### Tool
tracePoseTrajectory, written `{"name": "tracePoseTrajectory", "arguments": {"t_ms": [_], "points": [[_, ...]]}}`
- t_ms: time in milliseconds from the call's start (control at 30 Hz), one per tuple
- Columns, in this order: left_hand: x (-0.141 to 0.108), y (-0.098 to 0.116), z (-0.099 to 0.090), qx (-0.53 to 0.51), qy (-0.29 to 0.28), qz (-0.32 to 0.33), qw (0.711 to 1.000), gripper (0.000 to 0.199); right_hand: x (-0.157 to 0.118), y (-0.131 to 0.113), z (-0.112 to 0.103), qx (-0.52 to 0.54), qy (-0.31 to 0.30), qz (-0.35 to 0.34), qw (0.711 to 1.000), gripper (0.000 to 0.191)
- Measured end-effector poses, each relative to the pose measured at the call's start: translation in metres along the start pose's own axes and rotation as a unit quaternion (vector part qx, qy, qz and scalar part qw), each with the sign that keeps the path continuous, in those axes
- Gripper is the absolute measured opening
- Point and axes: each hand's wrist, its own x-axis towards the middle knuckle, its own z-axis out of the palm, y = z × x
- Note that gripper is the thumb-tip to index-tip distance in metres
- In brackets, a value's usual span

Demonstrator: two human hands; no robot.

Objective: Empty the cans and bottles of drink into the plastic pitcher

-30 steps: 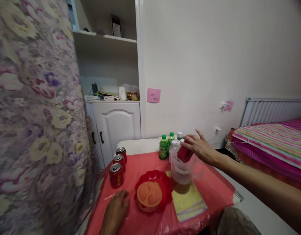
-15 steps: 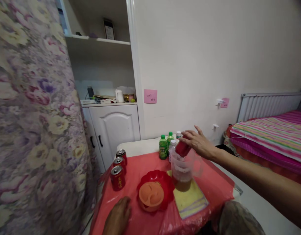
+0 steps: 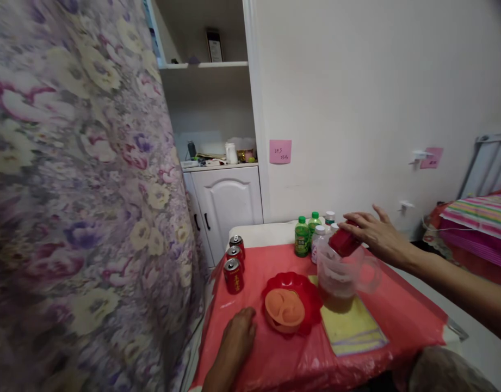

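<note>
My right hand [image 3: 370, 237] grips a red drink can [image 3: 344, 241], tipped sideways over the mouth of a clear plastic measuring jug [image 3: 335, 277]. Brownish liquid lies in the bottom of the jug, which stands on a folded yellow cloth [image 3: 352, 329]. On the red table cover, my left hand [image 3: 239, 333] rests with its fingers loosely bent and nothing visible in them. Between the hands is a red scalloped plate [image 3: 313, 310] bearing an orange divided bowl [image 3: 285, 310]. Several red cans [image 3: 234, 276] stand in a row beyond my left hand.
Green-capped bottles [image 3: 302, 238] and white-capped bottles [image 3: 317, 242] stand behind the jug. A floral curtain [image 3: 91, 218] hangs at the left, beside a white cabinet [image 3: 229, 207]. Pink notes [image 3: 280, 151] are stuck to the wall. A bed with striped covers [image 3: 482, 218] is at the right.
The view has turned left, so everything sits further right in the picture. The can stays tipped over the jug in my right hand, and my left hand still rests on the table.
</note>
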Motion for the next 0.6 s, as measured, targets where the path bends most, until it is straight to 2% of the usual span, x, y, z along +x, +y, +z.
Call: {"name": "tracePoseTrajectory", "arguments": {"t_ms": [67, 167, 233, 300, 367, 467, 600], "points": [[-0.001, 0.0, 0.001, -0.011, 0.003, 0.001, 1.0, 0.036, -0.003, 0.003, 0.002, 0.001, -0.009, 0.014, 1.0, 0.062], [-0.003, -0.001, 0.001, -0.038, 0.012, 0.002, 0.999, 0.035, -0.006, 0.007, -0.001, 0.024, 0.01, 0.09, 0.996, 0.054], [-0.003, -0.002, -0.001, -0.066, 0.023, 0.003, 0.998, 0.035, -0.005, 0.003, -0.01, 0.094, 0.04, 0.137, 0.985, 0.055], [-0.003, -0.002, -0.003, -0.102, 0.038, 0.006, 0.994, 0.035, -0.003, -0.013, -0.025, 0.213, 0.072, 0.164, 0.961, 0.063], [-0.001, 0.0, -0.007, -0.148, 0.053, 0.008, 0.988, 0.034, 0.0, -0.043, -0.04, 0.345, 0.087, 0.181, 0.917, 0.069], [0.001, 0.006, -0.016, -0.231, 0.064, 0.011, 0.971, 0.032, 0.0, -0.112, -0.05, 0.525, 0.058, 0.211, 0.823, 0.07], [-0.003, 0.016, -0.028, -0.337, 0.059, 0.025, 0.939, 0.042, -0.002, -0.208, -0.026, 0.683, -0.004, 0.245, 0.689, 0.072]]}}
